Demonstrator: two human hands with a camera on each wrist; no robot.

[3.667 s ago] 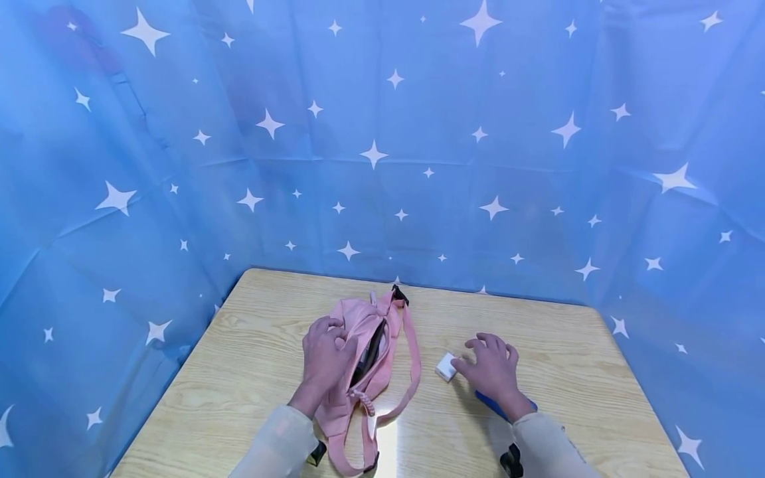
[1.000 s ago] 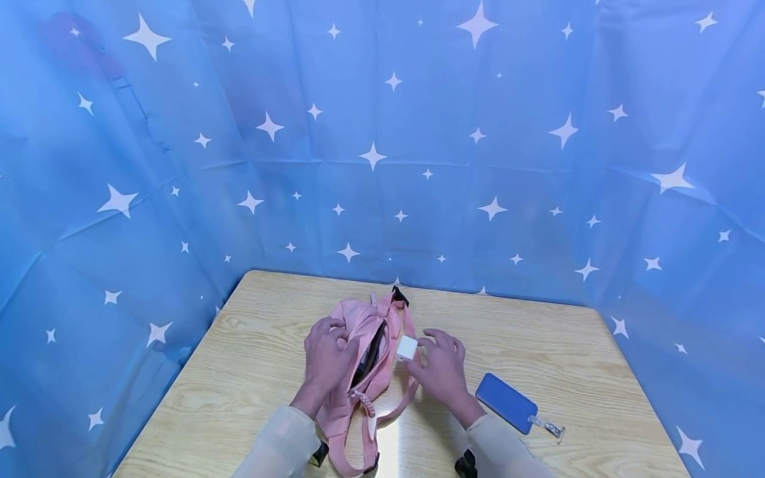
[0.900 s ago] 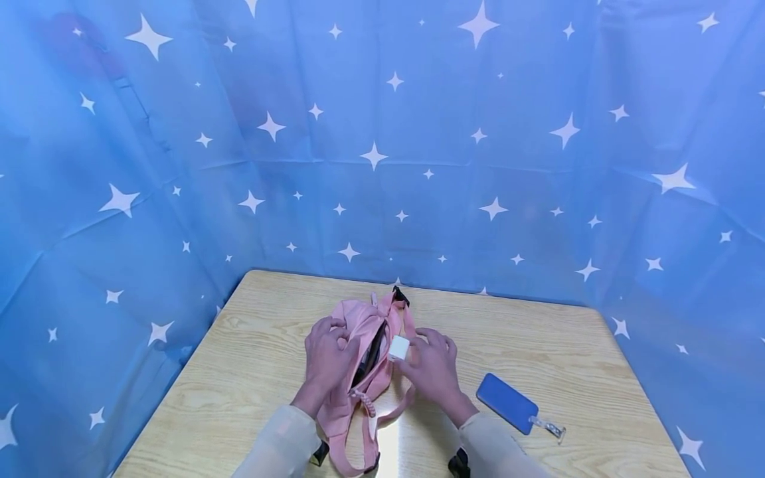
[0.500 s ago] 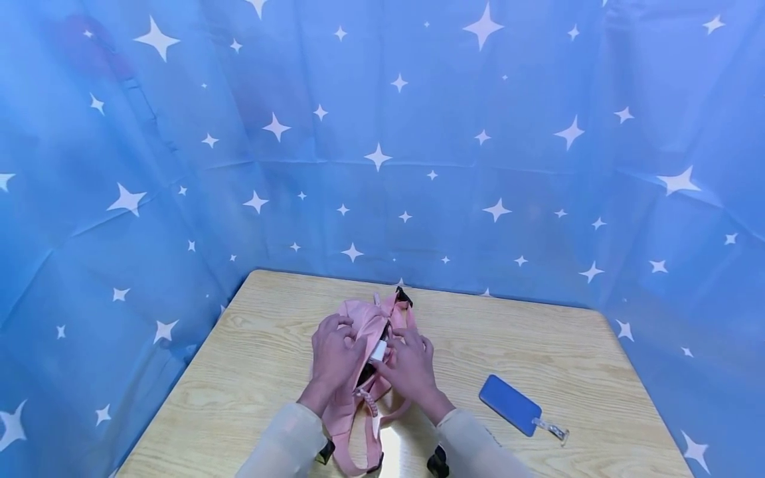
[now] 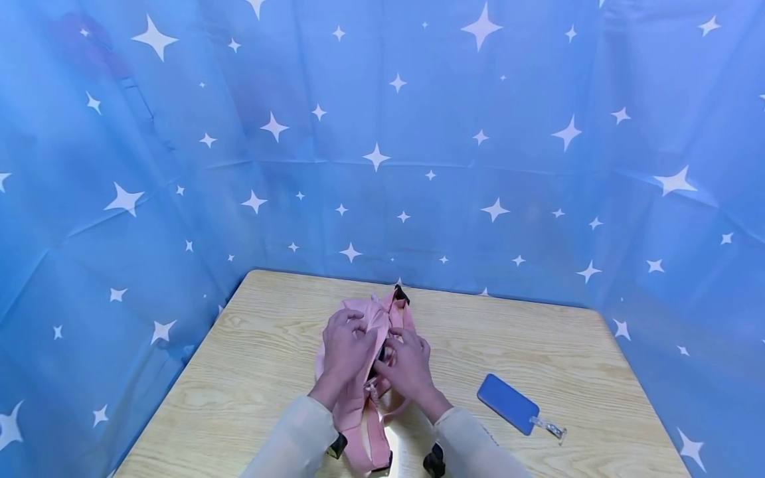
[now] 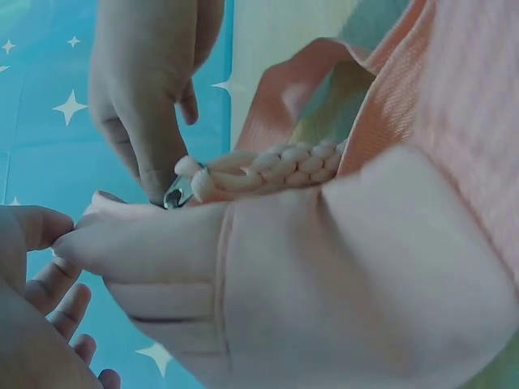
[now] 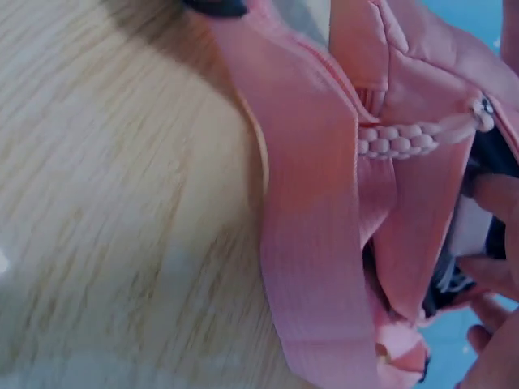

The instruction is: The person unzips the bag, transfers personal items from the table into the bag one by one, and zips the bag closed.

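Note:
A pink sling bag [image 5: 372, 317] lies on the table, its zipped pocket open along the middle. My left hand [image 5: 346, 348] pinches the near lip of the pocket between thumb and finger, as the fabric [image 6: 162, 243] in the left wrist view shows. My right hand [image 5: 411, 372] has its fingertips inside the opening. Between them, in the right wrist view, is a small white block [image 7: 470, 223], mostly hidden by the fingers and dark lining. A braided zip pull [image 7: 397, 139] hangs at the pocket's end.
To the right of the bag lies a flat blue phone-like slab [image 5: 508, 403] with a clear strap [image 5: 548, 428]. The bag's wide strap [image 7: 316, 219] loops toward the near side. A star-patterned blue curtain [image 5: 382, 219] stands behind the wooden table [image 5: 251, 372].
My right hand picked the white block off the table, carried it left and put it into the bag's opening. My left hand has shifted slightly right, pulling the bag's lip up.

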